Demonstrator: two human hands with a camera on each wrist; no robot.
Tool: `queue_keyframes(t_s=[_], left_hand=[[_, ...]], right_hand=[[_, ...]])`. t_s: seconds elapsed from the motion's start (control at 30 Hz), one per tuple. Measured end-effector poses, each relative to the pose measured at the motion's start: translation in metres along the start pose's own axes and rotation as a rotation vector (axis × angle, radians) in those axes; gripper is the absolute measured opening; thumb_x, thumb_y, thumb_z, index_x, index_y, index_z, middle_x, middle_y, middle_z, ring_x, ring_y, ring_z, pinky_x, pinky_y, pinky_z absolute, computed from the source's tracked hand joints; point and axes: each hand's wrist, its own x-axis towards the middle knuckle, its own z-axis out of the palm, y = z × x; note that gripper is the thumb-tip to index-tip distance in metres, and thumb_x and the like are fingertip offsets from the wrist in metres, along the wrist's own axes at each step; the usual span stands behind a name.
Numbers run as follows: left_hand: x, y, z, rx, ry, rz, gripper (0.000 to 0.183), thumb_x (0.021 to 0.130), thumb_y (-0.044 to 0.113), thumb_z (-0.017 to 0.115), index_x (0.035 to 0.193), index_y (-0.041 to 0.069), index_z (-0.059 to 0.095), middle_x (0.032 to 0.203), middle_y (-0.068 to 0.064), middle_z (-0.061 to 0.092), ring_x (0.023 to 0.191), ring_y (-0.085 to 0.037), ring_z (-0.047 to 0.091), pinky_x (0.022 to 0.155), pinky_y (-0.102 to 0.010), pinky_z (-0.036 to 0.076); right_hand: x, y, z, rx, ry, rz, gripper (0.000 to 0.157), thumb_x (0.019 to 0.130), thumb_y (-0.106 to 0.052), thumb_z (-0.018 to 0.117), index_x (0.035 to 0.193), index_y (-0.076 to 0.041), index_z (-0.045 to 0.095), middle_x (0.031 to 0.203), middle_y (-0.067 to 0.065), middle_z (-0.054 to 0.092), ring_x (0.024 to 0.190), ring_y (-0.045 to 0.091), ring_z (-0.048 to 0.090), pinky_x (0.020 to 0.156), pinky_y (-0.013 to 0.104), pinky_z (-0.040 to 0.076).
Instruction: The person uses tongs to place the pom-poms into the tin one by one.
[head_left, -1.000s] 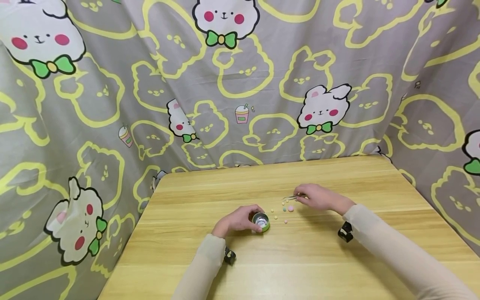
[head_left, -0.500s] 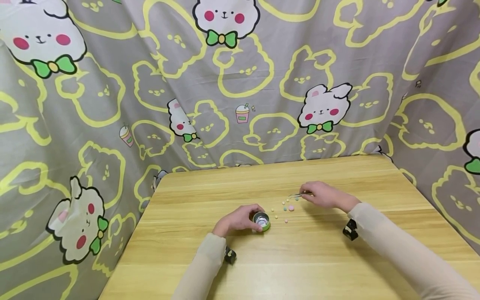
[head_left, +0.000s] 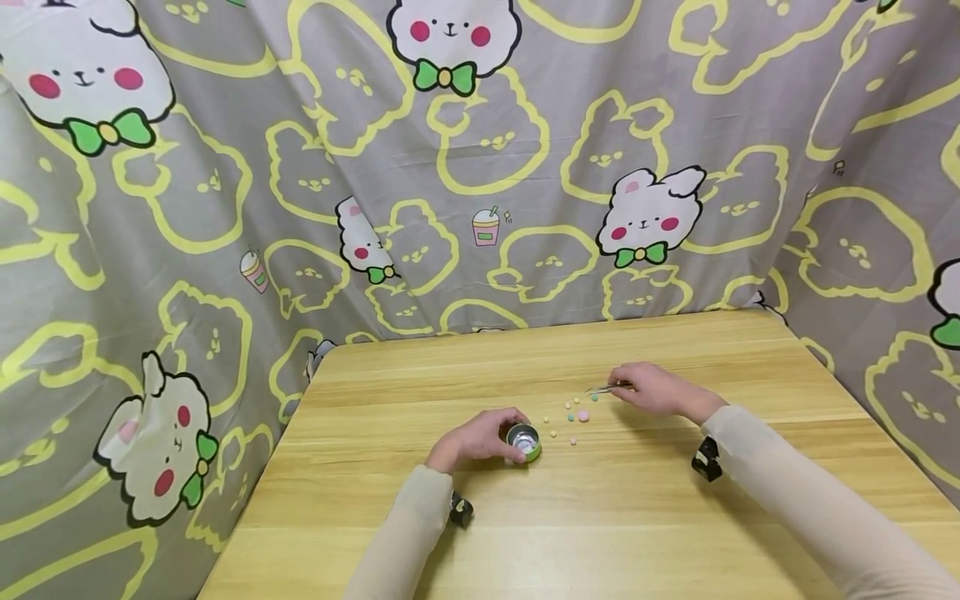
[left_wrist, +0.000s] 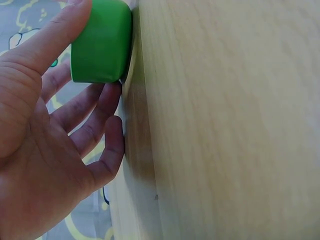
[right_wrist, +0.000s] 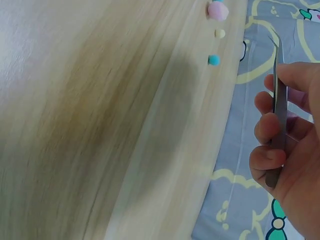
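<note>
A small round tin (left_wrist: 102, 45), green outside and silvery inside, stands on the wooden table. My left hand (head_left: 486, 437) grips its side, thumb at the near side and fingers round the far side. Metal tweezers with bent tips (right_wrist: 280, 115) are held in my right hand (right_wrist: 295, 135), fingers curled round the shanks. Their tips sit a little apart, and I see nothing between them. Small pom-poms lie scattered between the hands: a larger pink one (head_left: 583, 416), teal ones such as this teal pom-pom (head_left: 595, 397) near the tweezers, and several yellow ones like this yellow pom-pom (head_left: 553, 433).
The wooden table (head_left: 637, 517) reaches back to a grey curtain (head_left: 525, 275) printed with bears, which also hangs on both sides. A black wrist camera (head_left: 461, 510) sits under the left wrist; another black camera (head_left: 707, 461) is under the right.
My right hand has drifted right and slightly back with the tweezers, baring a teal pom-pom beneath. The left hand and tin have stayed in place.
</note>
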Motion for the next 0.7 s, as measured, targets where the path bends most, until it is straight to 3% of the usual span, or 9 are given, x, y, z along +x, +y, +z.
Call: queue_keyframes(t_s=[0.7], left_hand=[[-0.001, 0.0, 0.001, -0.019, -0.002, -0.001, 0.045, 0.076, 0.022, 0.081, 0.114, 0.018, 0.058, 0.101, 0.006, 0.061, 0.093, -0.01, 0.056, 0.084, -0.026, 0.043]], right_hand=[[-0.003, 0.02, 0.004, -0.005, 0.016, 0.071, 0.015, 0.092, -0.006, 0.053, 0.101, -0.007, 0.065, 0.097, 0.004, 0.064, 0.089, 0.021, 0.059, 0.077, 0.043, 0.047]])
